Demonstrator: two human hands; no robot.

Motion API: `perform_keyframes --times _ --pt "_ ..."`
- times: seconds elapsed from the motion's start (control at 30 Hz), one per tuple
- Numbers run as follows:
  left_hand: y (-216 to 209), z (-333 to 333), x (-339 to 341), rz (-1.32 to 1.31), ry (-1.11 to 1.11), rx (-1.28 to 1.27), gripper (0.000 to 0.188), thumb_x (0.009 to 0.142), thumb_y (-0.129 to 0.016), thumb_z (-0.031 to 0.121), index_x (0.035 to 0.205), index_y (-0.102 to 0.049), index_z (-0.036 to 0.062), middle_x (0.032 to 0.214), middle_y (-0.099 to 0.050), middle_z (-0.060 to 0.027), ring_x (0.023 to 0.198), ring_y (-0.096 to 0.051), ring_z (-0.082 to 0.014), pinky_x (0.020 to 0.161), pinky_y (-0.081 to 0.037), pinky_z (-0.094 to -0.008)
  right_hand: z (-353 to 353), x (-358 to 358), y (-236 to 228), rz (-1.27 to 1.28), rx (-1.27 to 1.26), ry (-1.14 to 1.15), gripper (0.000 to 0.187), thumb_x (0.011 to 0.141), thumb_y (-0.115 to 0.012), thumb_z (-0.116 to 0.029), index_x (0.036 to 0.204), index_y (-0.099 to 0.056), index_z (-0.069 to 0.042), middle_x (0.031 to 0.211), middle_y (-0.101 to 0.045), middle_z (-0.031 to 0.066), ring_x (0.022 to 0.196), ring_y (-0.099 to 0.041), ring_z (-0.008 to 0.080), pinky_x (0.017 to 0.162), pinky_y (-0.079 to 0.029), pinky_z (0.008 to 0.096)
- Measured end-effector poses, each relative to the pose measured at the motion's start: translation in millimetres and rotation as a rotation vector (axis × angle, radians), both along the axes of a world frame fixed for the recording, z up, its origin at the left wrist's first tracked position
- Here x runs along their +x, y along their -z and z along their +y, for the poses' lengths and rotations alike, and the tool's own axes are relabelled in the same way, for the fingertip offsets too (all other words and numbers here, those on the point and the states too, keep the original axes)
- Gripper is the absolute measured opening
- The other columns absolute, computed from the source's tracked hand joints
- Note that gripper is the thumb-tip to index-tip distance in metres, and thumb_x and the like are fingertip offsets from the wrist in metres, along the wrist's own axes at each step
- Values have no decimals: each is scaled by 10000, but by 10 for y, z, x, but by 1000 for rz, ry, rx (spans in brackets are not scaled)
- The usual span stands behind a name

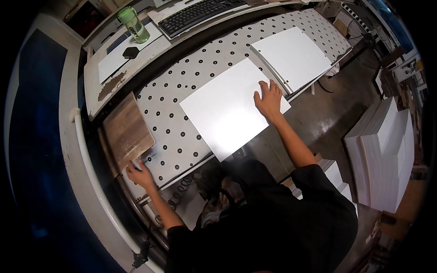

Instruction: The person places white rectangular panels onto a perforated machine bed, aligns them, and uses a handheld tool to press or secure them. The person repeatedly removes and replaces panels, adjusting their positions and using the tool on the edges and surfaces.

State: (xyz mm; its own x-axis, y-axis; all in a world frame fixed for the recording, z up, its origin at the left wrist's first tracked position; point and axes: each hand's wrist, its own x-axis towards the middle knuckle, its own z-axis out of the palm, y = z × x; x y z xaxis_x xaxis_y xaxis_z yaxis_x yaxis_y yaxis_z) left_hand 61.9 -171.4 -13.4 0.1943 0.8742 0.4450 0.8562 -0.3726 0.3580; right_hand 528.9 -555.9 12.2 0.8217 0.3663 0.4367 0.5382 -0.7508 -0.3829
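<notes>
A large white sheet (pixel 223 111) lies on the pale table (pixel 168 98) dotted with black studs, its near corner reaching past the table's front edge. My right hand (pixel 269 101) rests on its right part, thumb and fingers apart and slightly bent. At the left end of the table lies a brown wood-like board (pixel 127 134), worn and stained. My left hand (pixel 140 175) is at the board's near edge, fingers apart, with the fingertips by its corner; whether they touch it I cannot tell.
A white stack of sheets (pixel 293 59) lies farther right on the table. Behind are a black keyboard (pixel 200 16), a green bottle (pixel 133 26) and a small black object (pixel 130 53). Tall white stacks (pixel 380 150) stand at right. A white pipe (pixel 98 182) runs along the left.
</notes>
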Motion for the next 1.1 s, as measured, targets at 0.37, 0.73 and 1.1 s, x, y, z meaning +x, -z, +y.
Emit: perform_keyframes --times 0.37,0.73,1.1 --pt "-427 -2554 950 -573 612 -1174 728 958 -699 252 1560 -330 78 1411 -513 -239 1119 -667 -307 949 -528 -394 68 -78 -12 -14 -30 -122 533 849 -690 -309 1335 -598 -112 1369 -497 376 1297 -455 525 1097 -324 615" --pt "-917 -2067 739 -685 275 -1040 741 954 -682 22 1581 -295 99 821 -646 -6 804 -600 -76 787 -492 -234 597 -776 -136 182 56 -104 493 846 -710 -282 1283 -625 -70 1360 -484 386 1304 -440 510 1094 -330 601" --pt "-848 -680 253 145 206 -143 789 892 -713 450 1517 -438 56 1496 -417 -347 1434 -324 -515 1178 -247 -596 1625 -1701 -131 409 263 -807 383 867 -697 -161 1232 -641 -61 1432 -493 261 1370 -419 454 1137 -348 519"
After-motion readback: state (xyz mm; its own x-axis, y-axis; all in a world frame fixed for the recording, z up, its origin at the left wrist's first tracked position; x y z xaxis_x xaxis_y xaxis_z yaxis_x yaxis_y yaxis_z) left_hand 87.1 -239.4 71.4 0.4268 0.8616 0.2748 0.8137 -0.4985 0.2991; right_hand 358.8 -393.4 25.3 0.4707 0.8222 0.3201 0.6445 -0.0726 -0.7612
